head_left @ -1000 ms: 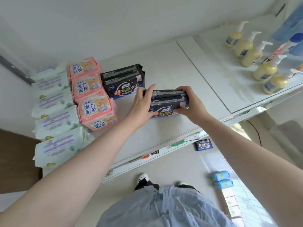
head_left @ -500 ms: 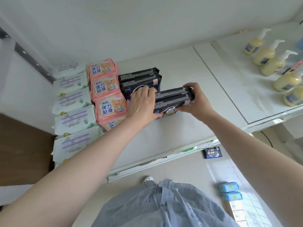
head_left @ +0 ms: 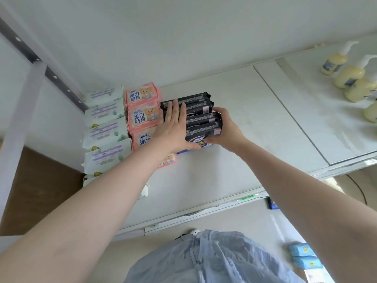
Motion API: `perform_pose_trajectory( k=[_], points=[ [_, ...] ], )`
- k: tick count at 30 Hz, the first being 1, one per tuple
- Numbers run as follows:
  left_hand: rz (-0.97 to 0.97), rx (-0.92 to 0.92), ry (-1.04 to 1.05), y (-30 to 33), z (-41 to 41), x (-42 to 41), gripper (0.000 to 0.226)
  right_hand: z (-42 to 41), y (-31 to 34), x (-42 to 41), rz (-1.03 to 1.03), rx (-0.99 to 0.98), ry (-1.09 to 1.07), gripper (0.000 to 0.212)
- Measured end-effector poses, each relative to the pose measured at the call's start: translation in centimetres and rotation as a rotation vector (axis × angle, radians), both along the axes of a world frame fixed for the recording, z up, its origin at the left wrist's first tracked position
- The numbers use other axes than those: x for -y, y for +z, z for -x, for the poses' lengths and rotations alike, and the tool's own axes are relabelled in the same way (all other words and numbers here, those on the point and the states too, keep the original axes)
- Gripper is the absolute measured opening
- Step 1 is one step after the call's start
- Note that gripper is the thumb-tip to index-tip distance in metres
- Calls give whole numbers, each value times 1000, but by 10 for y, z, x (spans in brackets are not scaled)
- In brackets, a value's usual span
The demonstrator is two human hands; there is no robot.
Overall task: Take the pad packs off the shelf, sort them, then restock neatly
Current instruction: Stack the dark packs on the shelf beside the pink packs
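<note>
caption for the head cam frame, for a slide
Both hands, left hand flat and right hand gripping, set black pad packs beside the pink pad packs on the white shelf.

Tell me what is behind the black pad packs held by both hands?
Behind the held black pad packs, two more black packs stand against the white wall. The left hand hides their lower part.

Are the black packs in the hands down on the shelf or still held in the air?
Cannot tell for certain. The black packs sit low against the shelf behind the rear black packs, but both hands hide their bottom edge.
</note>
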State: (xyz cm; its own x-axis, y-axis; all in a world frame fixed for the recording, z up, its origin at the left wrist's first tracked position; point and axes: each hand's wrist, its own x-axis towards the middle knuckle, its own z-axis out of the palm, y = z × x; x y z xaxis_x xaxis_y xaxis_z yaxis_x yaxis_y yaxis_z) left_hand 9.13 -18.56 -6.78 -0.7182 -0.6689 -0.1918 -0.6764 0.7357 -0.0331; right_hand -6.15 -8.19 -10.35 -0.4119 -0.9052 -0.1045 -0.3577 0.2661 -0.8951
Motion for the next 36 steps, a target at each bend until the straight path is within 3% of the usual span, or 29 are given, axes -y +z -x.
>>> perform_pose_trajectory(
  k=[6, 10, 15, 25, 31, 36],
  points=[
    [-81, 148, -81, 12, 15, 30, 152, -11, -11, -5, 9, 123, -154, 112],
    [-76, 272, -100, 6, 14, 37, 155, -23, -14, 5, 23, 23, -233, 92],
    [-24, 217, -113, -2, 13, 34, 153, -23, -14, 10, 25, -24, -254, 81],
    [26, 191, -153, -4, 10, 30, 150, -31, -16, 0, 49, -10, -234, 89],
    [-115, 150, -102, 0, 10, 35, 146, -22, -12, -4, 41, 55, -237, 105],
    [-102, 144, -110, -1, 10, 32, 142, -19, -7, -4, 8, 48, -202, 101]
  ],
)
